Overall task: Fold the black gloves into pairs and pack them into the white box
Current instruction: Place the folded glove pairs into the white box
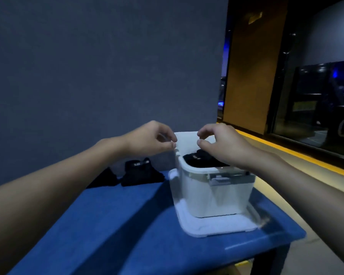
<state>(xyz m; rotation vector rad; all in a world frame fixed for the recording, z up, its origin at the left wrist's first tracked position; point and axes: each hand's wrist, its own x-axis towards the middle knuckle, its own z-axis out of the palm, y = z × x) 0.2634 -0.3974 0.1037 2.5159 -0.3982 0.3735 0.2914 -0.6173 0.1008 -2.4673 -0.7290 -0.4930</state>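
Head view: nearest lies a blue table [127,225]. At 3 o'clock on it a white lid [216,225] lies flat, and the white box [207,195] stands upright on that lid. Black gloves [199,160] lie inside the box, just below its rim. The right hand [226,147] hangs over the opening, fingers curled, thumb and forefinger slightly apart, and nothing is seen in them. The left hand [147,139] is at the box's 10 o'clock corner, thumb and forefinger tips together at the rim; whether they pinch it cannot be told. At 10 o'clock from the box, a folded black pair [141,173] rests on the table, with another dark glove [105,178] beside it at 9 o'clock. Behind them is a grey wall [107,66].
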